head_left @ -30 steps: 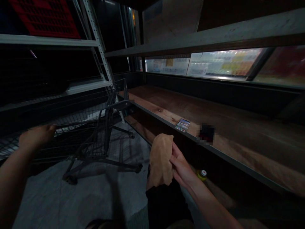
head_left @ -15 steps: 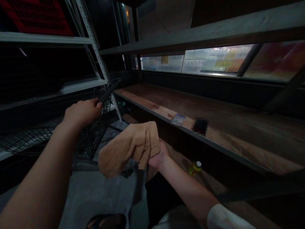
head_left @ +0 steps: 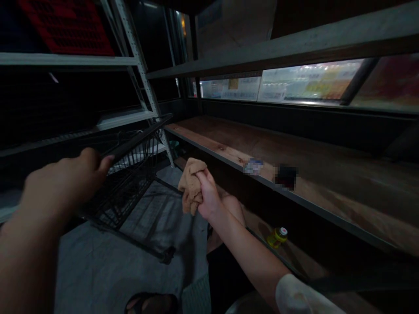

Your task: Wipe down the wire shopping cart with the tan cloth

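My left hand (head_left: 70, 176) is closed around the dark handle (head_left: 137, 136) of a black wire shopping cart (head_left: 131, 174) at the left. In my right hand (head_left: 209, 192) is a tan cloth (head_left: 192, 185), bunched up and gripped between thumb and fingers. It hangs in the air above the floor, in front of the wooden shelf (head_left: 225, 150). Part of the cloth is hidden by my fingers.
Two blurred small items, one pale (head_left: 253, 166) and one dark (head_left: 286, 176), lie near the shelf's front edge. A yellow bottle with a white cap (head_left: 277, 237) stands on the lower board. A white metal rack (head_left: 144, 74) holds a red crate (head_left: 70, 28) at the left.
The cloth hung spread out and is now gathered in my right hand. My left hand has moved left and down with the cart handle, and the cart has swung nearer.
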Demonstrator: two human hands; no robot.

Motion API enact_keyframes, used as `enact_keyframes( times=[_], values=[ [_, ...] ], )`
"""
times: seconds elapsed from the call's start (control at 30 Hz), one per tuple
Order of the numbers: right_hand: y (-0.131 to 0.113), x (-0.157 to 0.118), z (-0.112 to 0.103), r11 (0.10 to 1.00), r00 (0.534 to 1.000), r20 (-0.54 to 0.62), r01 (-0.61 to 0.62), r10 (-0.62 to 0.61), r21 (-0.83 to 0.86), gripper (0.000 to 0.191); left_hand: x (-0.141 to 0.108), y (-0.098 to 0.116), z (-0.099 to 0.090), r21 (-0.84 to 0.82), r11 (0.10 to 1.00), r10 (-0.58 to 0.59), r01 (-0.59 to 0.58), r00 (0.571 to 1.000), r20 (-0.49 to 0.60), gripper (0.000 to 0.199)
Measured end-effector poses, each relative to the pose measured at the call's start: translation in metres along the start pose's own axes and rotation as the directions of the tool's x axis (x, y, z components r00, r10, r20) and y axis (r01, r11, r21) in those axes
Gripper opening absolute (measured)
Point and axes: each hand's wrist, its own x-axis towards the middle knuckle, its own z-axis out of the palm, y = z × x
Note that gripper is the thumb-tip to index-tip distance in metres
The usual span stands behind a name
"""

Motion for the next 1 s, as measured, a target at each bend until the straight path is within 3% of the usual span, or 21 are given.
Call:
enact_keyframes(
  times=[0.07,0.17,0.33,0.47,0.53,0.6,0.67,0.8,0.87,0.93,1.0],
  values=[
    [-0.01,0.012,0.01,0.998,0.999,-0.007,0.051,-0.051,-0.037,0.036,-0.024,0.011,-0.011,0.151,0.984,-0.099,0.093,0.995,0.026,0.072],
    [-0.022,0.049,0.022,0.943,0.963,0.016,0.265,-0.267,-0.201,0.037,-0.045,0.005,-0.017,0.217,0.968,-0.125,0.129,0.992,-0.028,0.061],
    [-0.007,0.144,0.064,0.7,0.831,0.194,0.547,-0.522,-0.458,0.037,-0.066,-0.048,-0.013,0.265,0.95,-0.152,0.168,0.985,-0.079,0.054],
    [0.03,0.182,0.117,0.52,0.761,0.429,0.647,-0.487,-0.557,0.035,-0.083,-0.083,-0.01,0.251,0.957,-0.124,0.147,0.987,-0.107,0.055],
    [0.052,0.176,0.143,0.445,0.716,0.544,0.698,-0.438,-0.561,0.029,-0.089,-0.096,-0.009,0.248,0.959,-0.106,0.136,0.986,-0.131,0.055],
    [0.073,0.151,0.166,0.372,0.635,0.626,0.773,-0.453,-0.514,0.024,-0.094,-0.105,-0.008,0.24,0.962,-0.097,0.131,0.984,-0.15,0.055],
    [0.089,0.109,0.186,0.302,0.529,0.703,0.849,-0.475,-0.434,0.022,-0.096,-0.111,-0.007,0.221,0.967,-0.093,0.13,0.981,-0.168,0.053],
    [0.101,0.01,0.218,0.23,0.283,0.886,0.951,-0.367,-0.208,0.026,-0.099,-0.112,-0.004,0.182,0.963,-0.152,0.197,0.96,-0.234,0.047],
    [0.1,-0.018,0.228,0.189,0.161,0.933,0.977,-0.321,-0.104,0.031,-0.101,-0.112,-0.003,0.145,0.957,-0.207,0.253,0.939,-0.273,0.047],
    [0.098,-0.016,0.228,0.146,0.072,0.957,0.989,-0.28,-0.032,0.034,-0.103,-0.113,-0.004,0.098,0.959,-0.228,0.265,0.93,-0.288,0.047],
    [0.095,0.017,0.217,0.113,0.046,0.965,0.993,-0.257,-0.017,0.034,-0.106,-0.116,-0.005,0.035,0.969,-0.227,0.246,0.934,-0.277,0.047]
  ],
)
